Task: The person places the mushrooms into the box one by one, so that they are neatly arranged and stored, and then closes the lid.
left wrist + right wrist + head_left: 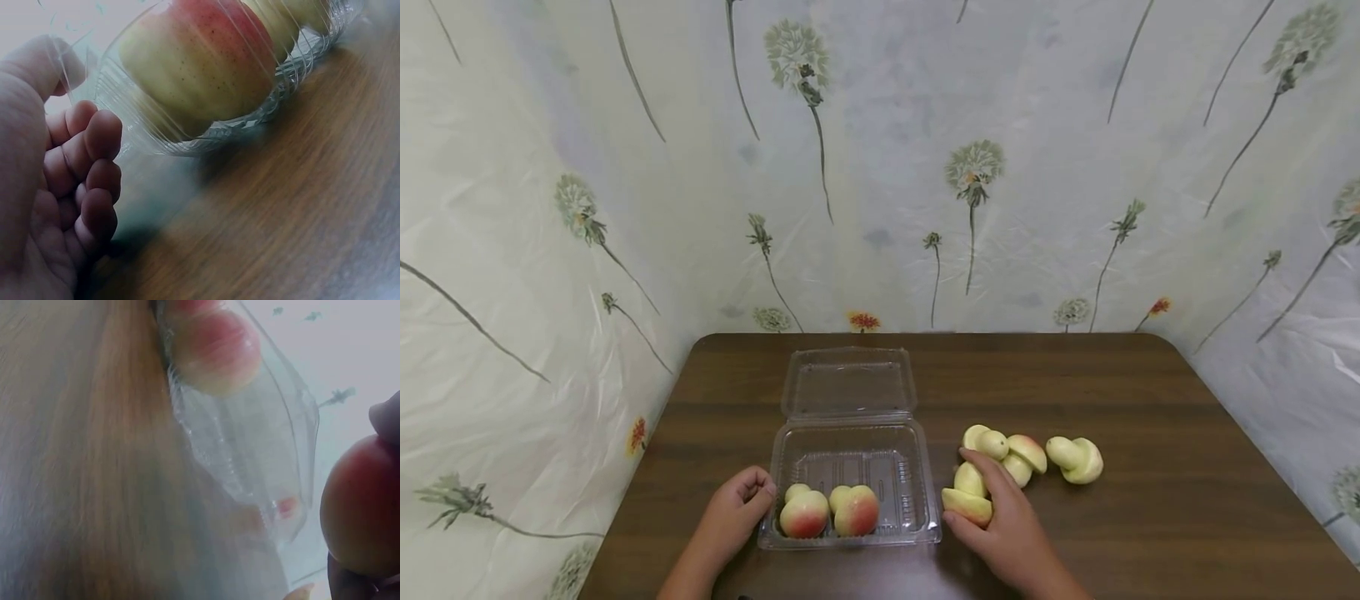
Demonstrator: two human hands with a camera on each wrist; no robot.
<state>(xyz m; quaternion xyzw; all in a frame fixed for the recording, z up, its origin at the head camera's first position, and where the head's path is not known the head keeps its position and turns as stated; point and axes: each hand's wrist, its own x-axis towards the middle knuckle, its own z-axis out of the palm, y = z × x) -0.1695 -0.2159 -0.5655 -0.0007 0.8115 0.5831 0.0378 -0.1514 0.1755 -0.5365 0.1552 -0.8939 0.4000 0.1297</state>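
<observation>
Right hand: curled round a peach half, thumb under its near edge and fingers over the top; in the right wrist view the fruit's reddish skin fills the space just under the fingertips.
Peach half held: at the left end of the loose peach halves, which lie just beyond the fingers, and just right of the clear plastic clamshell.
Left hand: fingers curled into a loose fist, grasping nothing; the knuckles rest against the clamshell's left front corner. The left wrist view shows the curled fingers just beside the ribbed wall.
Clamshell: lid thrown open away from the hands; two peach halves sit in its near part, between the two hands.
Table: dark wood, under everything.
Handling, judged: the fruit looks light, smooth and rounded, so it may roll or slip. Hold it across its widest part with gentle pressure. The thin plastic tray looks flexible and likely to slide if nudged.
</observation>
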